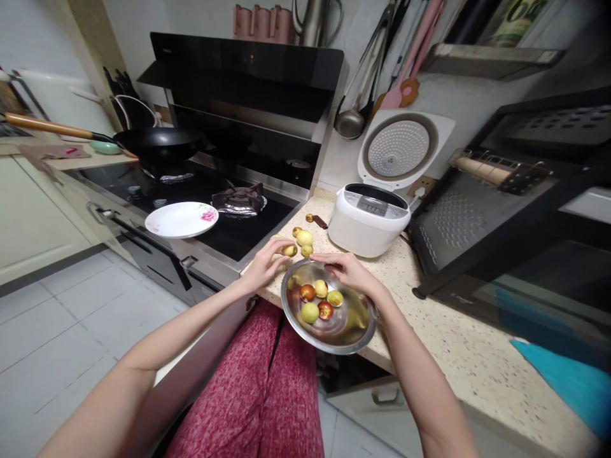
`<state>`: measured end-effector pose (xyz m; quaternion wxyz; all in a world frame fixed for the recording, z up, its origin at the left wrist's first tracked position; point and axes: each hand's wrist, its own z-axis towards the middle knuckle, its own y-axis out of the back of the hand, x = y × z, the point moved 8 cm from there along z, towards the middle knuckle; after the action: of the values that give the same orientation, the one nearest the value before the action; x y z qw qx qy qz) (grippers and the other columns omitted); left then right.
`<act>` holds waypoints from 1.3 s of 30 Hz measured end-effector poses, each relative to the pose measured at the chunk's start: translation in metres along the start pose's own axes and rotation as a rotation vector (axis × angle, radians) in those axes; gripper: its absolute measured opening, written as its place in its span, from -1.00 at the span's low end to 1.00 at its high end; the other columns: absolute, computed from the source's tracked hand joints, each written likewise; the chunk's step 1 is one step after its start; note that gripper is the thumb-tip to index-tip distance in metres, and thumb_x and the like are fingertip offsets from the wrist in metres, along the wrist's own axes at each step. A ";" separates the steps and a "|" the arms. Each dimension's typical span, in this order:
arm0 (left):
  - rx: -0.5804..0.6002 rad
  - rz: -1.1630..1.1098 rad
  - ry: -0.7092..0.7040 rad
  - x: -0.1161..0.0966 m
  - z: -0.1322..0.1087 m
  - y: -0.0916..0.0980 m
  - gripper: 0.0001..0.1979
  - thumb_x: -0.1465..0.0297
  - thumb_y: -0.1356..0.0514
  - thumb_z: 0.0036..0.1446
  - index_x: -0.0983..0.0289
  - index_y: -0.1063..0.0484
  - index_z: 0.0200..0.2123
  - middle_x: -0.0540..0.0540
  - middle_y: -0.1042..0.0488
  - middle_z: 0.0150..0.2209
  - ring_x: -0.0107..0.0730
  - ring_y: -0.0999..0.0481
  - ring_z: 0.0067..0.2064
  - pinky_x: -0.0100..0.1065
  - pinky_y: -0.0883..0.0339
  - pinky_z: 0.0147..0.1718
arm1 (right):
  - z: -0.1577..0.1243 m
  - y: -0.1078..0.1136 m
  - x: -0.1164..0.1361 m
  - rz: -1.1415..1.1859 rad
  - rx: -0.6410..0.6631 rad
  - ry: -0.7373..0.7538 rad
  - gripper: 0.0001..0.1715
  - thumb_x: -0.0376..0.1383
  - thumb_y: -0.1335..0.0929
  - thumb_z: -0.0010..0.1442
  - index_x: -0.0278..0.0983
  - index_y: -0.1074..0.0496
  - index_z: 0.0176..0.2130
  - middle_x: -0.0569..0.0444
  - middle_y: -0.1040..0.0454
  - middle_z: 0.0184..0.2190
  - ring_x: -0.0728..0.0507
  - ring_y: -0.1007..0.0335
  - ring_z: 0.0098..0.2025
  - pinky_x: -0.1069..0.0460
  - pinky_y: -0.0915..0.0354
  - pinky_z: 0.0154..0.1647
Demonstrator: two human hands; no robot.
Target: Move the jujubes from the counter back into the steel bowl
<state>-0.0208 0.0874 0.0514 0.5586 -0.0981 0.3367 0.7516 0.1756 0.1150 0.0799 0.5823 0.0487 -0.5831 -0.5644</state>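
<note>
Your left hand [265,262] pinches a jujube [289,250] on the counter [429,299] just beyond the steel bowl [353,340]. Your right hand [351,270] lies over the bowl's far rim; whether it grips is unclear. Five more jujubes [310,312] lie inside.

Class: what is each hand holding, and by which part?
Left hand pinches a jujube by one end on the counter; right hand holds the steel bowl at its far rim.
</note>
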 end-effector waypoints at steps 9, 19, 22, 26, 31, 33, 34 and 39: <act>0.073 -0.136 -0.231 -0.027 -0.009 0.001 -0.68 0.41 -0.17 0.41 0.21 -0.45 0.19 0.27 -0.53 0.11 -0.15 -0.54 0.15 -0.03 -0.44 0.16 | 0.002 0.000 -0.004 0.005 0.004 0.004 -0.40 -0.53 -0.31 0.19 -0.19 -0.57 0.15 0.01 -0.56 0.16 -0.24 -0.49 0.25 -0.23 -0.33 0.37; 0.235 -0.145 -0.172 -0.035 -0.008 -0.006 -0.68 0.39 -0.03 0.47 0.26 -0.50 0.13 0.28 -0.53 0.09 -0.16 -0.54 0.14 -0.06 -0.46 0.15 | 0.002 0.001 -0.002 0.036 -0.014 -0.019 -0.37 -0.58 -0.33 0.14 -0.17 -0.60 0.11 0.03 -0.58 0.13 -0.27 -0.51 0.22 -0.25 -0.33 0.37; 0.240 -0.153 -0.186 -0.035 -0.008 -0.007 -0.68 0.40 -0.02 0.48 0.26 -0.54 0.09 0.28 -0.54 0.08 -0.17 -0.55 0.13 -0.09 -0.46 0.14 | 0.002 0.001 -0.003 0.038 -0.011 -0.019 -0.35 -0.59 -0.32 0.14 -0.18 -0.59 0.12 0.02 -0.58 0.14 -0.27 -0.51 0.23 -0.26 -0.33 0.37; 0.253 -0.180 -0.194 -0.035 -0.009 -0.007 -0.67 0.41 -0.01 0.48 0.26 -0.56 0.07 0.28 -0.55 0.07 -0.18 -0.56 0.11 -0.13 -0.47 0.12 | 0.002 0.000 -0.002 0.045 -0.004 0.008 -0.37 -0.56 -0.32 0.16 -0.19 -0.58 0.14 0.00 -0.57 0.15 -0.27 -0.50 0.24 -0.27 -0.35 0.35; 0.286 -0.208 -0.192 -0.038 -0.010 -0.008 -0.66 0.40 -0.01 0.48 0.28 -0.56 0.07 0.31 -0.56 0.08 -0.15 -0.56 0.12 -0.11 -0.47 0.12 | 0.002 0.000 -0.005 0.043 -0.004 0.001 -0.35 -0.58 -0.29 0.16 -0.20 -0.58 0.14 0.02 -0.57 0.15 -0.24 -0.49 0.25 -0.25 -0.31 0.38; 0.304 -0.201 -0.200 -0.039 -0.010 -0.009 -0.65 0.38 0.00 0.48 0.28 -0.55 0.10 0.31 -0.55 0.11 -0.12 -0.55 0.15 -0.07 -0.45 0.16 | 0.002 0.000 -0.007 0.053 -0.007 -0.005 -0.36 -0.57 -0.30 0.16 -0.20 -0.58 0.13 0.02 -0.57 0.15 -0.24 -0.50 0.24 -0.24 -0.31 0.38; 0.319 -0.194 -0.213 -0.040 -0.011 -0.010 -0.63 0.36 0.01 0.49 0.27 -0.53 0.12 0.32 -0.55 0.13 -0.10 -0.54 0.19 -0.03 -0.43 0.19 | 0.002 0.000 -0.007 0.058 -0.010 -0.007 -0.37 -0.56 -0.30 0.16 -0.20 -0.58 0.13 0.01 -0.57 0.15 -0.24 -0.50 0.24 -0.25 -0.32 0.37; 0.392 -0.154 -0.307 -0.042 -0.016 -0.018 -0.51 0.25 0.12 0.52 0.30 -0.46 0.23 0.34 -0.51 0.21 -0.04 -0.43 0.33 0.05 -0.34 0.30 | 0.003 0.000 -0.006 0.073 -0.022 0.001 -0.46 -0.46 -0.32 0.21 -0.21 -0.60 0.12 -0.02 -0.59 0.13 -0.26 -0.53 0.21 -0.25 -0.36 0.33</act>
<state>0.0071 0.0475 0.0542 0.6671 0.1019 0.3787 0.6334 0.1753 0.1212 0.0769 0.6030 0.0213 -0.5782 -0.5492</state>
